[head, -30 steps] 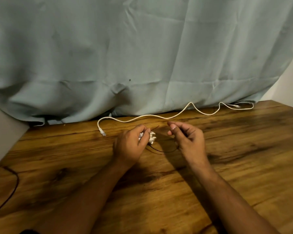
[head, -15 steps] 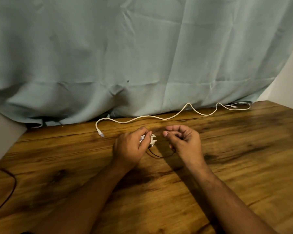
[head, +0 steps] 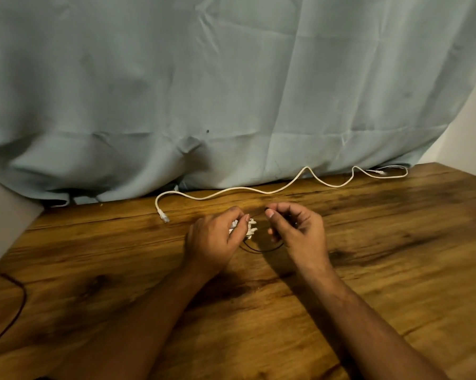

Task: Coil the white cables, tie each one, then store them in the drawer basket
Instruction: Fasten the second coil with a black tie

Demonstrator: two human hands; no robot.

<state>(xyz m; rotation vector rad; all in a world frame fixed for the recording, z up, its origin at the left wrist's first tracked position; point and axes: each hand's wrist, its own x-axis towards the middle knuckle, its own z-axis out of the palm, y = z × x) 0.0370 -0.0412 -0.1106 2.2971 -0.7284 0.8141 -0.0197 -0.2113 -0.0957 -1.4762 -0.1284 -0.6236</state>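
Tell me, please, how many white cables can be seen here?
2. One coiled bundle is gripped in the left hand; one uncoiled cable lies along the back of the table, below the curtain. More may be hidden.

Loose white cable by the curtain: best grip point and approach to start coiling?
Likely just behind the plug at the loose white cable's left end. That end curls forward onto bare table, away from the curtain, and lies flat, so a pinch from above has room. The right end sits close to the curtain's hem.
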